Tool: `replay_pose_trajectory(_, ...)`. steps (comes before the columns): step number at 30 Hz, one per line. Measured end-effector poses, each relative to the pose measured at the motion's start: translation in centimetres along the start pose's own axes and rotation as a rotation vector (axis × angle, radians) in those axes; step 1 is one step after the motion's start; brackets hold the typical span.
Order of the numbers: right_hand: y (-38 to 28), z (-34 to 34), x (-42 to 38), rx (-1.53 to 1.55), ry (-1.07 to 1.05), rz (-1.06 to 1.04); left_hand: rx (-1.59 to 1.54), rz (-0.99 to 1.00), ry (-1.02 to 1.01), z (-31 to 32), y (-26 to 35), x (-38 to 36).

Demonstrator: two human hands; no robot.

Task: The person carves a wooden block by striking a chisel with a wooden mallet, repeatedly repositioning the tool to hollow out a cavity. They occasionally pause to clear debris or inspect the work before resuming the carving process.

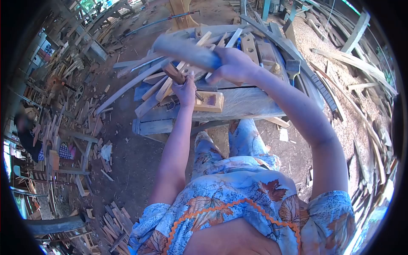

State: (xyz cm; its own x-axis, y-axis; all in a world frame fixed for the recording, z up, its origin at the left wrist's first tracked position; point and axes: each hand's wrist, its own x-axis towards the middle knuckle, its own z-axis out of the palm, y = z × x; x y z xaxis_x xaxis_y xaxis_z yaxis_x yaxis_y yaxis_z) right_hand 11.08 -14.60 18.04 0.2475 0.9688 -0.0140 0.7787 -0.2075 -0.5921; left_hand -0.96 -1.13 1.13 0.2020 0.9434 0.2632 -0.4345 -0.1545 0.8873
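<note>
My left hand is wrapped round a chisel, its wooden handle pointing up and away. The narrow metal blade leads down to a wooden block with a hollow cut in it, near the bench's front edge. Whether the tip touches the wood I cannot make out. Raised over the bench, my right hand grips a thick wooden mallet, blurred by motion. The mallet's far end is above and beyond the chisel handle, apart from it.
Wood strips and drilled blocks lie on the wooden bench. A brush is on its right. Shavings and planks cover the ground at right. Scrap wood lies at left, where another person is.
</note>
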Motion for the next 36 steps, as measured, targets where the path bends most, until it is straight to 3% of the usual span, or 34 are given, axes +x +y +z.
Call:
replay_pose_trajectory(1,1.7,0.5,-0.3,-0.003,-0.004,-0.001,-0.026,0.010,-0.044,-0.4,-0.3,0.1)
replay_pose_trajectory(3,6.7,2.8,-0.6,0.174,0.295,0.083,-0.063,0.031,-0.090,-0.7,-0.6,0.5)
replay_pose_trajectory(5,10.6,4.7,-1.6,0.055,0.321,0.285,-0.128,-0.033,-0.143,-1.1,-0.6,0.7)
replay_pose_trajectory(8,14.4,7.8,-3.1,-0.001,0.287,0.364,-0.144,-0.055,-0.143,-0.8,-0.3,0.6)
replay_pose_trajectory(10,15.4,9.4,-3.6,-0.135,0.196,0.553,-0.084,-0.040,-0.165,-0.3,0.2,-0.1)
replay_pose_trajectory(13,16.4,11.2,-3.1,-0.188,0.251,0.591,0.150,-0.006,-0.334,0.4,1.4,-2.2)
replay_pose_trajectory(14,16.6,11.4,-3.0,-0.226,0.277,0.542,0.155,-0.003,-0.329,1.0,1.7,-2.7)
replay_pose_trajectory(16,17.0,11.9,-2.3,-0.277,0.309,0.494,0.345,0.150,-0.582,1.9,2.0,-3.7)
replay_pose_trajectory(17,17.3,12.2,-2.1,-0.332,0.348,0.451,0.349,0.146,-0.579,2.2,2.1,-3.7)
replay_pose_trajectory(20,17.7,13.1,-2.1,-0.356,0.429,0.418,0.376,-0.146,-0.730,2.7,2.2,-2.5)
replay_pose_trajectory(23,17.3,12.8,-2.3,-0.335,0.406,0.414,0.103,-0.253,-0.545,1.9,0.6,0.4)
replay_pose_trajectory(25,17.3,12.9,-2.3,-0.328,0.409,0.402,-0.052,-0.175,-0.307,1.9,-0.1,1.4)
replay_pose_trajectory(26,17.3,12.9,-2.3,-0.328,0.426,0.394,-0.053,-0.111,-0.064,2.0,-0.6,1.5)
replay_pose_trajectory(27,17.3,12.9,-2.4,-0.318,0.417,0.395,-0.041,-0.115,-0.062,1.8,-0.9,1.4)
replay_pose_trajectory(29,17.2,12.8,-2.4,-0.321,0.426,0.385,-0.080,-0.104,0.332,1.5,-0.7,1.4)
replay_pose_trajectory(34,17.6,12.9,-2.2,-0.316,0.424,0.382,-0.103,-0.122,0.380,1.3,0.2,0.3)
replay_pose_trajectory(36,17.9,13.0,-2.3,-0.315,0.420,0.389,-0.132,-0.139,0.490,1.2,0.3,0.8)
